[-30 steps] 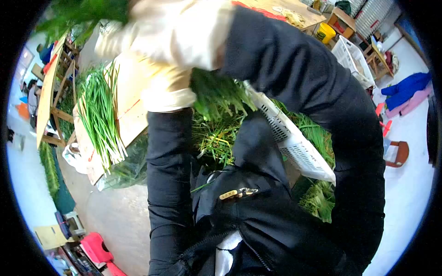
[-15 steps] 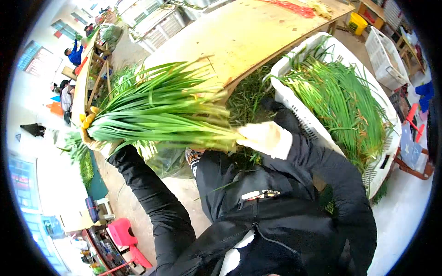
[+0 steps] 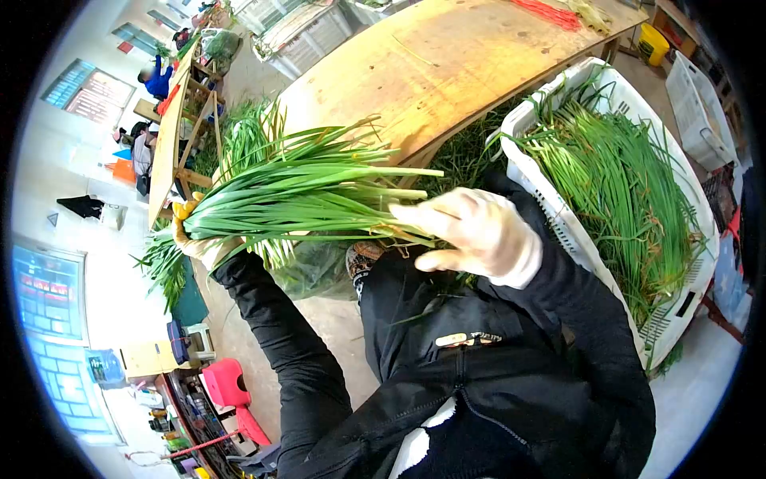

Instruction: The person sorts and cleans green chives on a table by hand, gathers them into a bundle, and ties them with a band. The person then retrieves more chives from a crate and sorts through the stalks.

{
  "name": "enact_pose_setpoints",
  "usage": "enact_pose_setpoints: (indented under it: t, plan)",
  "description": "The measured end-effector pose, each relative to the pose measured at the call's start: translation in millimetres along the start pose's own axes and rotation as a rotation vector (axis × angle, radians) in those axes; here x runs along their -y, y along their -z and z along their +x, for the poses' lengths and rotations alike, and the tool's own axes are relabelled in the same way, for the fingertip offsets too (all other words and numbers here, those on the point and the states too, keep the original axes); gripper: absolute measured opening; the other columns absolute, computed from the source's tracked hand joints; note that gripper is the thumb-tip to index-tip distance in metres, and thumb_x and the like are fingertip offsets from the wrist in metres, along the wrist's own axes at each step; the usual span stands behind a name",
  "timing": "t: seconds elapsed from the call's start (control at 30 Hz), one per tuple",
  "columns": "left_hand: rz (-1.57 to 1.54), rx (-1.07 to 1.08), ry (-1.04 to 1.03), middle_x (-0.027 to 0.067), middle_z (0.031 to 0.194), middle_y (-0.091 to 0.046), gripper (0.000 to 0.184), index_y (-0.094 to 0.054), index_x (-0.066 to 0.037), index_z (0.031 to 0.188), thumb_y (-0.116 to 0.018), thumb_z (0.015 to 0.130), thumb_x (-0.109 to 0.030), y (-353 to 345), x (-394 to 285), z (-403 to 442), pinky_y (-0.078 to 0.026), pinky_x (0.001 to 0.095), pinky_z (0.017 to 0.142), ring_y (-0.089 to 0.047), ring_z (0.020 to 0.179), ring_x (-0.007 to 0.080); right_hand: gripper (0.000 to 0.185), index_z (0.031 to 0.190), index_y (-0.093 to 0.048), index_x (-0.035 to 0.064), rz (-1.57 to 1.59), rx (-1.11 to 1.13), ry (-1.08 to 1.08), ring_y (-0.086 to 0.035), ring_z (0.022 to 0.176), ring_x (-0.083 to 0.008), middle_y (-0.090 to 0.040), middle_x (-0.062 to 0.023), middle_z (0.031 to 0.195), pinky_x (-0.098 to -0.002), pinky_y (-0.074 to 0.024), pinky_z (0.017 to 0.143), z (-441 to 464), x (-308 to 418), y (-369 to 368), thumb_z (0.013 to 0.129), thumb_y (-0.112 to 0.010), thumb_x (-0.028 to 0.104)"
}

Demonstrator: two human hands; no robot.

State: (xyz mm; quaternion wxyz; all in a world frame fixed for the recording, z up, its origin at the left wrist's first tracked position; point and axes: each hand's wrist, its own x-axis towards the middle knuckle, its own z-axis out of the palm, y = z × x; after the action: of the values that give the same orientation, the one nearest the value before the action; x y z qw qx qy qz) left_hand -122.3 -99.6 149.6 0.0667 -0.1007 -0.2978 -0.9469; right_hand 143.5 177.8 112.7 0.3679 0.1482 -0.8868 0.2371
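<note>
My left hand (image 3: 209, 246), in a pale glove with yellow fingertips, is wrapped round the leafy end of a thick bunch of garlic chives (image 3: 299, 203). The bunch lies sideways in front of me, its pale stalk ends pointing right. Beside those ends is my right hand (image 3: 475, 231), in a whitish glove and a little blurred. Its thumb and fingers are spread, with nothing gripped between them. To the right, a white plastic crate (image 3: 550, 209) holds a large heap of loose chives (image 3: 618, 180).
A wooden table (image 3: 399, 72) stands ahead, with red strings (image 3: 550, 13) at its far end. Green trimmings (image 3: 463, 164) lie below it. A pink stool (image 3: 226, 382) is at lower left. A person in blue (image 3: 156, 82) is by a far bench.
My right hand has let go of the stalk ends and opened, moving slightly right. My left hand still holds the bunch. The whole view has shifted a little.
</note>
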Motion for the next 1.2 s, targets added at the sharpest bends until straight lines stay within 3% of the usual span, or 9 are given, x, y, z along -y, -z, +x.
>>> enact_pose_setpoints:
  t: [0.13,0.43,0.57,0.7,0.73,0.8,0.93,1.03,1.2]
  plan:
    - [0.030,0.056,0.001,0.0056,0.078,-0.061,0.022,-0.058,-0.006,0.082,-0.054,0.073,-0.026,-1,6,8,-0.044,0.0374,0.082,-0.058,0.074,0.0199,0.015,0.083,-0.059,0.0087,-0.047,-0.064,0.108,-0.055,0.059,-0.0199,-0.055,-0.0039,0.067,-0.0301,-0.0454,0.052,7,-24,-44,0.072,-0.058,0.019]
    - [0.016,0.327,0.109,0.0073,0.079,-0.060,0.023,-0.057,-0.006,0.087,-0.056,0.076,-0.027,-64,28,-35,-0.044,0.0387,0.081,-0.057,0.082,0.0230,0.005,0.075,-0.054,0.0023,0.766,-0.176,-0.013,-0.050,0.056,-0.0129,-0.052,-0.0064,0.065,-0.0226,-0.0417,0.054,74,-17,-28,0.075,-0.052,-0.003]
    - [-0.151,0.490,0.180,0.0024,0.076,-0.054,0.020,-0.052,-0.008,0.083,-0.053,0.077,-0.027,-59,19,-25,-0.036,0.0352,0.092,-0.054,0.079,0.0189,0.005,0.080,-0.055,0.0057,1.279,-0.410,-0.055,-0.052,0.061,-0.0096,-0.057,-0.0013,0.072,-0.0211,-0.0446,0.056,89,-14,14,0.083,-0.052,0.008]
    - [0.063,0.439,0.067,0.0028,0.082,-0.055,0.029,-0.051,-0.009,0.092,-0.049,0.078,-0.034,-35,-17,-21,-0.033,0.0371,0.092,-0.050,0.089,0.0193,0.016,0.080,-0.053,0.0055,0.922,-0.595,-0.263,-0.055,0.067,-0.0122,-0.059,-0.0045,0.081,-0.0240,-0.0453,0.058,48,-35,69,0.086,-0.048,0.020]
    - [-0.209,0.740,0.151,0.0039,0.086,-0.056,0.033,-0.052,-0.008,0.097,-0.050,0.078,-0.035,-31,-21,-16,-0.034,0.0380,0.091,-0.050,0.092,0.0216,0.018,0.083,-0.053,0.0049,1.019,-0.394,-0.160,-0.055,0.069,-0.0142,-0.059,-0.0059,0.085,-0.0259,-0.0454,0.060,35,-52,62,0.086,-0.047,0.021]
    - [-0.108,0.542,-0.009,0.0041,0.086,-0.056,0.036,-0.050,-0.009,0.106,-0.049,0.078,-0.032,-7,-38,-5,-0.033,0.0392,0.092,-0.047,0.098,0.0235,0.022,0.092,-0.054,0.0033,1.331,0.020,-0.328,-0.055,0.072,-0.0188,-0.058,-0.0097,0.090,-0.0297,-0.0452,0.066,-28,-99,15,0.086,-0.047,0.023]
    - [-0.175,0.684,-0.112,0.0004,0.083,-0.056,0.035,-0.047,-0.005,0.112,-0.045,0.082,-0.023,-21,-37,-20,-0.029,0.0331,0.097,-0.050,0.088,0.0120,0.051,0.119,-0.042,0.0011,0.289,0.498,-0.484,-0.054,0.089,-0.0283,-0.053,-0.0215,0.098,-0.0353,-0.0419,0.080,-38,-76,-6,0.080,-0.053,0.032]
    - [-0.275,0.750,-0.055,0.0049,0.087,-0.057,0.040,-0.047,-0.008,0.114,-0.045,0.081,-0.030,-7,-37,-8,-0.031,0.0418,0.094,-0.043,0.105,0.0246,0.057,0.113,-0.045,-0.0021,0.231,0.100,-0.187,-0.052,0.090,-0.0275,-0.050,-0.0188,0.100,-0.0347,-0.0416,0.080,-8,-65,-46,0.080,-0.049,0.044]
    - [-0.342,0.749,0.060,-0.0014,0.086,-0.054,0.035,-0.048,-0.008,0.112,-0.048,0.081,-0.025,-29,0,-36,-0.021,0.0353,0.101,-0.050,0.089,0.0140,0.027,0.079,-0.057,0.0078,0.223,0.242,-0.439,-0.056,0.063,-0.0300,-0.057,-0.0130,0.066,-0.0391,-0.0443,0.058,54,-23,-70,0.081,-0.046,0.033]
